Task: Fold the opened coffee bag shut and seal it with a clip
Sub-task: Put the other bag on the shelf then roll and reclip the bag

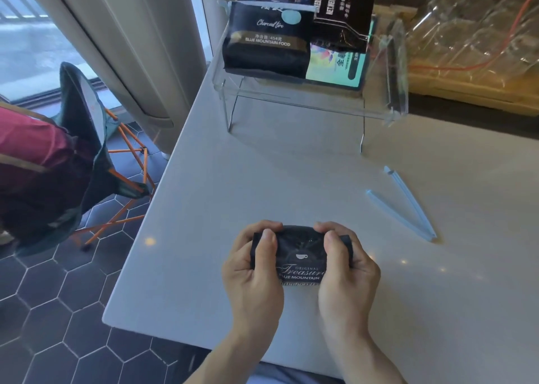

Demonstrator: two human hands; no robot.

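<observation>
I have the coffee bag (pixel 302 252) standing on the desk (pixel 262 179) right in front of me, and both my hands are clamped on its top edge. My left hand (pixel 253 270) grips the left corner, thumb on the near face and the other fingers curled over the far side; my right hand (pixel 347 270) does the same on the right corner. The top looks rolled down toward me, so I judge I am in the folding step, pressing the fold flat. The clip (pixel 405 206) lies open in a V on the desk, well apart to my right and untouched. Next I think I must pin the fold with one hand alone so it does not spring back, free my right hand to fetch the clip, then slide it across the fold and snap it closed
</observation>
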